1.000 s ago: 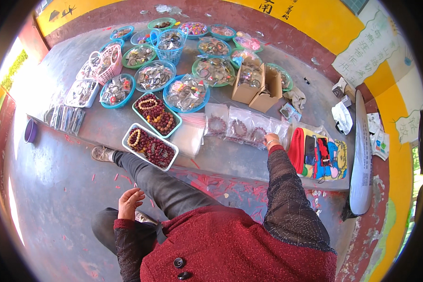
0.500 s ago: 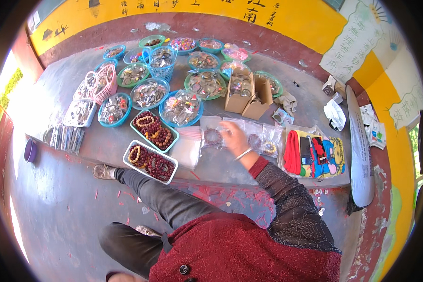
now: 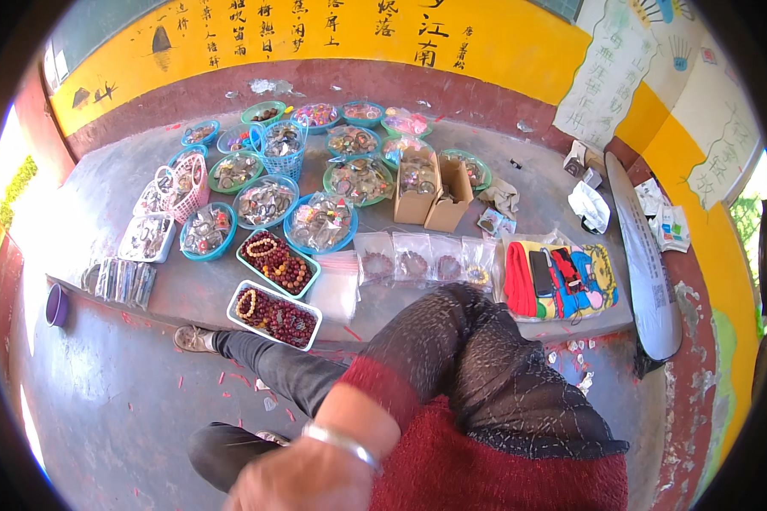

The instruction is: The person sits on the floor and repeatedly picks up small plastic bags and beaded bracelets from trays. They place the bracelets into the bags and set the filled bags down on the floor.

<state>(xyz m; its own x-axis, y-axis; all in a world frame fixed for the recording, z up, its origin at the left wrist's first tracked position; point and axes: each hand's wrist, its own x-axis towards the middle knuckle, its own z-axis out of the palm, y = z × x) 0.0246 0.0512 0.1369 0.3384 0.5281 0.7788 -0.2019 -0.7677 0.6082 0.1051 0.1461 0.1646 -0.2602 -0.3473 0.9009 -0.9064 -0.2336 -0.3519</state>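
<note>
My right hand (image 3: 311, 475), a silver bangle on its wrist, hangs low near the lower edge, in front of my lap. It is blurred and its fingers are cut off or hidden, so what it holds cannot be told. My left hand is out of sight. Beyond my bent right arm, clear packets (image 3: 413, 260) with beaded bracelets lie in a row on the ledge. A stack of clear bags (image 3: 336, 288) adjoins them. Left of it stand a white tray (image 3: 316, 327) and a green-edged tray (image 3: 314, 281), both full of dark red bead bracelets.
Baskets and bowls such as a blue bowl (image 3: 352, 234) hold bagged trinkets across the grey ledge (image 3: 520, 204). Two cardboard boxes (image 3: 448, 218) stand behind the packets. Folded colourful cloth (image 3: 520, 285) with a dark phone (image 3: 540, 272) lies right. A purple pot (image 3: 56, 307) sits far left.
My right hand has drawn back from above the bracelet packets to my lap, its elbow now bent. The packets lie uncovered. My left hand has dropped out of view.
</note>
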